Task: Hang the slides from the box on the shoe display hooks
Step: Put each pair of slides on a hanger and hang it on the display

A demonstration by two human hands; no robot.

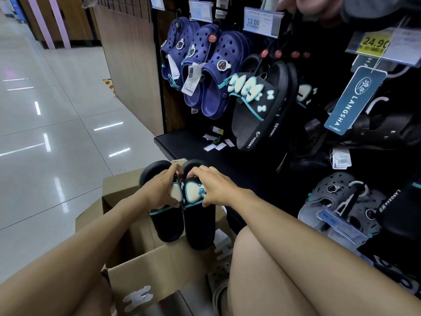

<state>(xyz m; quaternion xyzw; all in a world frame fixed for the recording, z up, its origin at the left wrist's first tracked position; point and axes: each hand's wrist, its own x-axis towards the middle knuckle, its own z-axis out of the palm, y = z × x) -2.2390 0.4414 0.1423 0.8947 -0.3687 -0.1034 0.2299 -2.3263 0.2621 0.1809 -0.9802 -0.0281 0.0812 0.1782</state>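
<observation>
1. Shop floor of pale glossy tiles point(57, 137) runs off to the left; a dark shoe display point(284, 92) fills the right, with a low black shelf point(186, 144) at its foot.

2. Step in hand, as I judge it: a pair of slides point(196, 226) has been lifted out and is held above the open box point(145, 267), not yet on a hook. The two slides sit side by side, toes pointing away.

3. Left hand point(159, 190) grips the strap of the left slide, fingers curled over its bow; right hand point(214, 185) pinches the strap of the right slide, thumb under its near edge. Both grips are narrow and closed on the slides.

4. Next move, I would say: keep the two slides together, find their hanging loop, raise them to the display and thread the loop over a free hook. No loop shows on this pair from here, possibly hidden under the fingers.

5. Count:
   - slides in hand: two, one pair.
   - matching black bow slides hung point(259, 110): at least two in front, more behind, number unclear.
   - blue clogs point(205, 67): three visible.
   - grey clogs point(341, 206): lower right, perhaps two.
   - price tags read: two, 12.00 point(253, 22) and 24.90 point(373, 43).
   - boxes: one.
</observation>
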